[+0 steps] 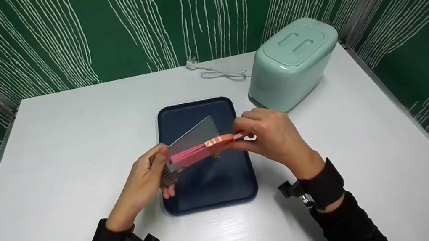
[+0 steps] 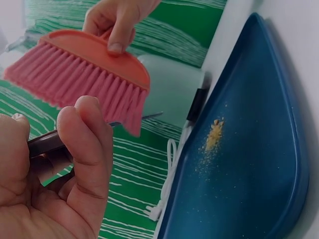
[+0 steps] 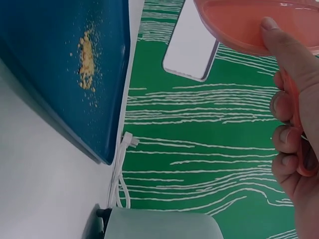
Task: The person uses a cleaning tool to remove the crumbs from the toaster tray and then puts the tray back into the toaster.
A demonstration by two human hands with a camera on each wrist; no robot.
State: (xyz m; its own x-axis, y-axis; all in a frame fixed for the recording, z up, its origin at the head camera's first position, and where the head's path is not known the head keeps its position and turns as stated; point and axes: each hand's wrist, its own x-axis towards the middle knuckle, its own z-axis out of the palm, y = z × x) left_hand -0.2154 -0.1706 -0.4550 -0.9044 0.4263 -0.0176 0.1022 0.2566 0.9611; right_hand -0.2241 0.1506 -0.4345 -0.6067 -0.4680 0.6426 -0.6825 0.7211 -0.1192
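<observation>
My left hand (image 1: 148,175) grips a flat grey dustpan (image 1: 195,136) by its slotted end, tilted above the dark blue tray (image 1: 213,197). In my right hand (image 1: 274,137) is a small orange hand brush (image 2: 94,52) with pink bristles (image 2: 75,79), its handle within the curled fingers. The thumb presses on the brush's orange body. The bristles lie over or against the dustpan; exact contact cannot be told. Yellow crumbs (image 3: 86,62) lie in a small heap on the tray, with finer bits scattered round them. From the head view the dustpan and brush mostly cover these crumbs.
A mint green toaster (image 1: 295,63) stands at the back right of the white table (image 1: 75,158). Its white cord (image 1: 224,74) and plug (image 1: 191,63) lie along the back edge. Green panels (image 1: 120,32) with white streaks rise behind and at both sides.
</observation>
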